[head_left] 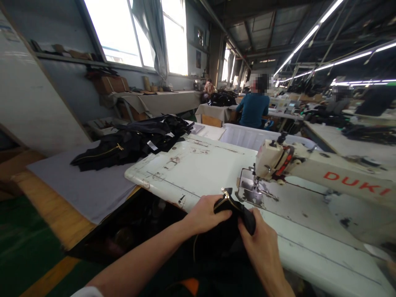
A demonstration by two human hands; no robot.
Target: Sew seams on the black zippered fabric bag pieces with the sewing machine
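Observation:
A black fabric piece (227, 231) with a gold-toothed zipper (227, 198) is held between my two hands at the near edge of the sewing table. My left hand (208, 212) pinches its left side, thumb on top, close to the zipper's pull. On the other side, my right hand (260, 233) grips a folded edge of the same fabric. The lower part of the cloth hangs toward my lap and blends into dark clothing. Just beyond my hands stands the sewing machine (274, 163), its needle area (255, 187) lit.
Black zippered pieces (139, 138) lie piled on a grey-covered side table (93, 185) at the left. The pale sewing table (213, 161) has worn marks and a ruler line. Behind it is a white plastic bin (244, 135). A person in a blue top (253, 109) sits farther back.

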